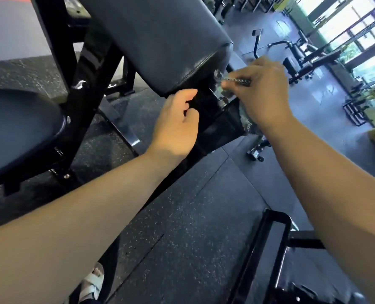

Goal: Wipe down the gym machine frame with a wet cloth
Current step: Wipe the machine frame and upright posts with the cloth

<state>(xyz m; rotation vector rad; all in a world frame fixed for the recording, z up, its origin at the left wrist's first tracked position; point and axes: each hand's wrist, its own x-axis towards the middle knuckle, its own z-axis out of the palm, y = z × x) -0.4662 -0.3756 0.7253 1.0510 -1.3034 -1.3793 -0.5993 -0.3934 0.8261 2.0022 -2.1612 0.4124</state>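
The gym machine's black steel frame (219,126) runs diagonally under a dark padded rest (160,40). My left hand (175,126) grips the frame just below the pad's lower edge, fingers curled round the beam. My right hand (261,88) is at the far side of the same joint, beside the pad's corner. It holds a grey, mottled cloth (247,121) that hangs under the palm against the end of the beam. A short metal chain or pin (237,81) shows between its thumb and fingers. Most of the cloth is hidden by the hand.
A round dark seat pad (17,128) sits at the left on the same frame. Another black frame rail (270,249) stands at the lower right. Speckled rubber floor (193,216) lies below, with my sandalled foot (93,281). Benches (309,58) and racks stand farther off by the windows.
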